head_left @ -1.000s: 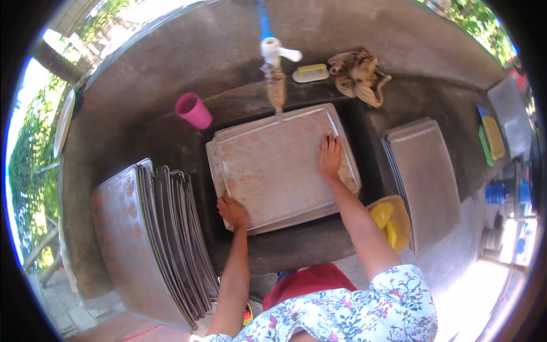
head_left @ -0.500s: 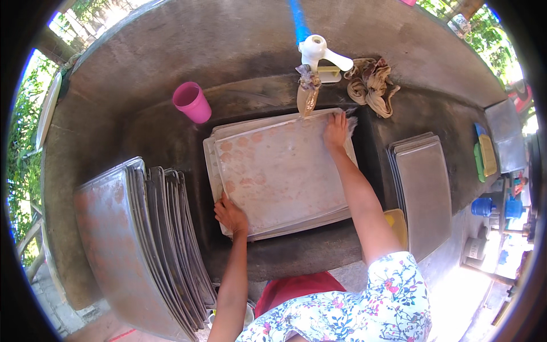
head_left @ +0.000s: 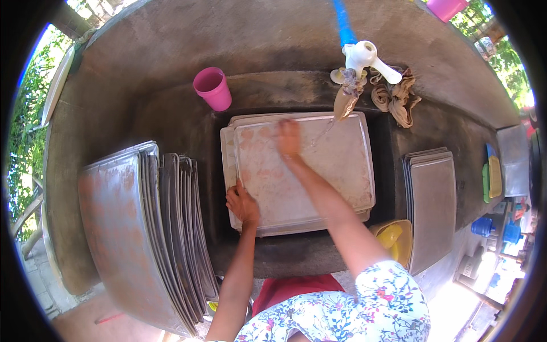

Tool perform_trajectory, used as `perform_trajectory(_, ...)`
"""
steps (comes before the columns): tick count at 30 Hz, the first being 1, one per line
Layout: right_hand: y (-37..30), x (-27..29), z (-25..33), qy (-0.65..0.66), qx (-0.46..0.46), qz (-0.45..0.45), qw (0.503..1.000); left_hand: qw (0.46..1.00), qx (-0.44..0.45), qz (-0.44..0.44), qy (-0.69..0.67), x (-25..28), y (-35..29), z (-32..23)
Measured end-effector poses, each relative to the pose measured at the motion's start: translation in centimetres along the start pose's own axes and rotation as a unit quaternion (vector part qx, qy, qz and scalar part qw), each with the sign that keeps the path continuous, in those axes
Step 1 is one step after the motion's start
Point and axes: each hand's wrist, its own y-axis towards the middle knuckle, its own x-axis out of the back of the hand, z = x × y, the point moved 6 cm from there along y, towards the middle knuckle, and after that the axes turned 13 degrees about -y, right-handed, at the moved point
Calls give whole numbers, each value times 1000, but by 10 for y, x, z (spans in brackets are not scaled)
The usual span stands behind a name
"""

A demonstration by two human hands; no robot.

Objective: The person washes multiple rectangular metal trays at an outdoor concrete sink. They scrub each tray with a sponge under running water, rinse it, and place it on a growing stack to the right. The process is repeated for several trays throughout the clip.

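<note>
A flat metal tray (head_left: 319,188) with reddish-brown stains lies on top of others inside the dark concrete sink (head_left: 384,154). At the tray's left edge, my left hand (head_left: 243,206) is closed, thumb on top and fingers along the rim. My right hand (head_left: 289,138) is on the tray's upper middle, smeared by motion, so its fingers cannot be made out. Over the far right part hangs a white tap (head_left: 363,56) with a wrapped, brownish pouch (head_left: 345,102) on its spout; a thin stream of water falls from it onto the tray.
Many trays (head_left: 122,205) lean upright at the left, and a smaller stack (head_left: 433,205) leans at the right. Behind the sink stand a pink cup (head_left: 213,90) and a crumpled brown cloth (head_left: 401,102). A yellow container (head_left: 403,233) sits near right; sponges (head_left: 494,174) lie farther right.
My right hand has moved left from the tray's far right corner across its surface. My left hand stays at the left edge. The whole view has shifted slightly.
</note>
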Motion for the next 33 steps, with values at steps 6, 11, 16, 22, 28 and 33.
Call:
perform_trajectory(6, -53, 45, 56, 223, 199, 29, 954, 999, 2, -14, -40, 5, 1, 1)
perform_trajectory(11, -13, 42, -31, 96, -27, -17, 995, 998, -20, -27, -54, 5, 0, 2)
perform_trajectory(16, 6, 7, 81, 192, 107, -4, 975, 996, -14, -31, -77, 5, 0, 3)
perform_trajectory(22, -43, 33, 57, 217, 246, 179, 928, 988, -30, -56, -137, 9, 2, 3)
perform_trajectory(28, -24, 52, 68, 213, 161, 71, 961, 970, 3, -65, -235, 6, 2, 15)
perform_trajectory(33, -96, 109, 83, 243, 264, 71, 931, 968, -24, -82, -235, 15, 0, 9)
